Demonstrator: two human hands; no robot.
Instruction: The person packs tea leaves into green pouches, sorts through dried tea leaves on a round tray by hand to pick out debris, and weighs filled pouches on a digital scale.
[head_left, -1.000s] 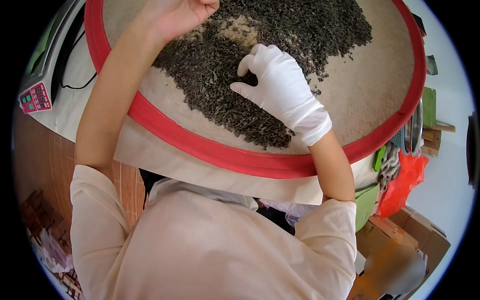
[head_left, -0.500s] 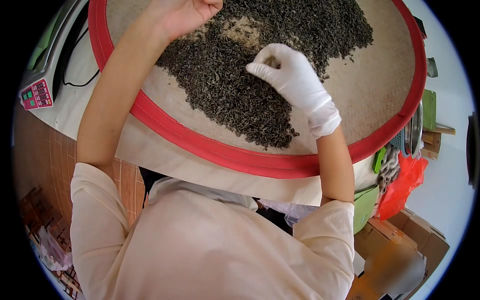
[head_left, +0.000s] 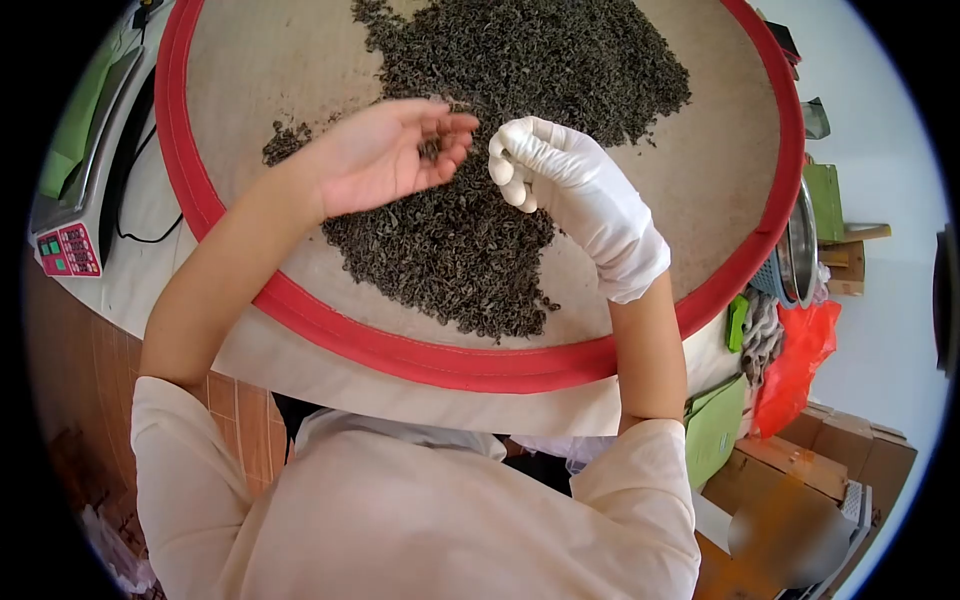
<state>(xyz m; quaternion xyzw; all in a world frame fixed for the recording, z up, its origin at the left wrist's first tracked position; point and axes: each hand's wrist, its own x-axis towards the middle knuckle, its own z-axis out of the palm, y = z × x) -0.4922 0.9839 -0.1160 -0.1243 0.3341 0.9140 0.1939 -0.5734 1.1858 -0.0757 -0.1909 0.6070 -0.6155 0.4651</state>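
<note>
Head cam: there's a big heap of dark leaves [head_left: 530,60] spread across a round tray [head_left: 250,50] with a red rim, sitting on a pale surface [head_left: 300,360]. Left hand [head_left: 385,155] is bare, palm turned up over the heap with the fingers loosely curled; dark bits show by them, but can't tell if it's gripping any. Right hand [head_left: 575,180], white glove, is just beside it, thumb and fingertips bunched; can't tell if anything's pinched. Scale [head_left: 80,215] off to the left.
</note>
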